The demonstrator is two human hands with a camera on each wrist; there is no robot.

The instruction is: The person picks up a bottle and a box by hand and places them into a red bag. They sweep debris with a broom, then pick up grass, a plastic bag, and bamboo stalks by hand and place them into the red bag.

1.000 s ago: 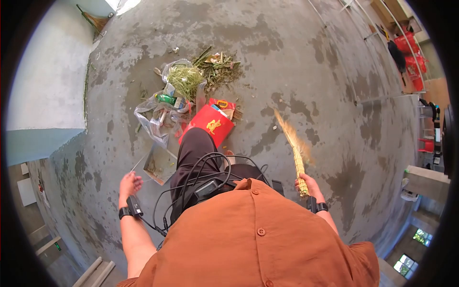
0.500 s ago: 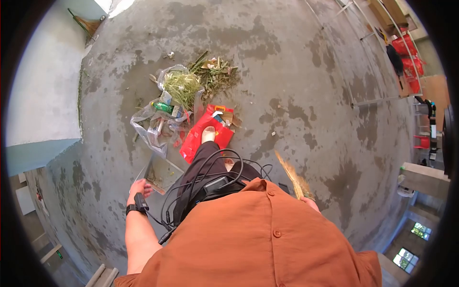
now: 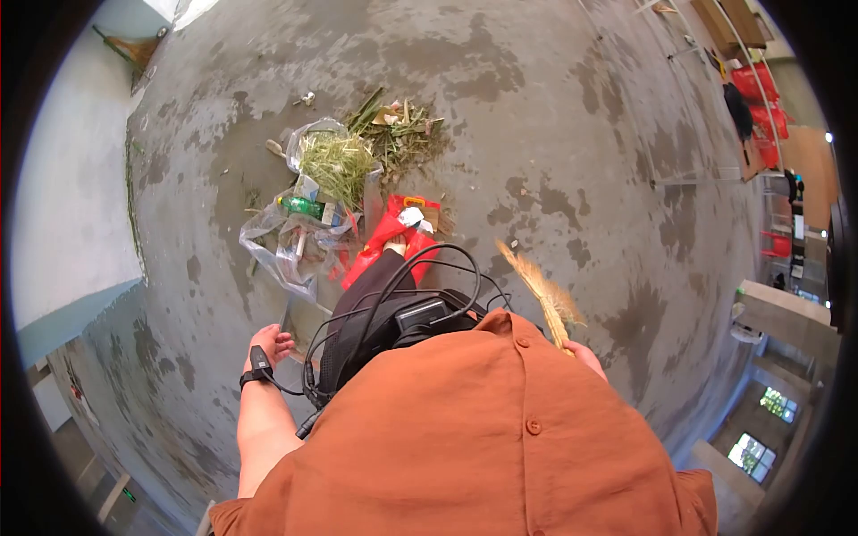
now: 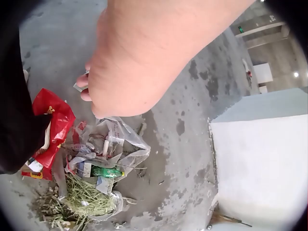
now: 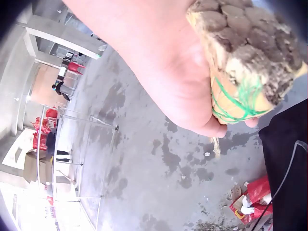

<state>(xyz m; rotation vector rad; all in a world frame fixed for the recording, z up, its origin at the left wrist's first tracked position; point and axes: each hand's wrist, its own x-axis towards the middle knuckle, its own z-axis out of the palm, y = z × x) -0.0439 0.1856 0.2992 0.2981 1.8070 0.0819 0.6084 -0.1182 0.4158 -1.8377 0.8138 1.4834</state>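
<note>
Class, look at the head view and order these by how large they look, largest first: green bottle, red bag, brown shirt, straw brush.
1. Brown shirt
2. Red bag and straw brush: too alike to rank
3. Green bottle

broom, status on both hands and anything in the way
Right hand gripping broom by its bound end. Left hand low at the side, hold unclear. Red bag and plant scraps ahead.

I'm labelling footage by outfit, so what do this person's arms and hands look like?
No glove shows on the left hand or right hand. The left wrist wears a black band and small dark camera with a black cable. The visible sleeve is short, rust-orange.
</note>
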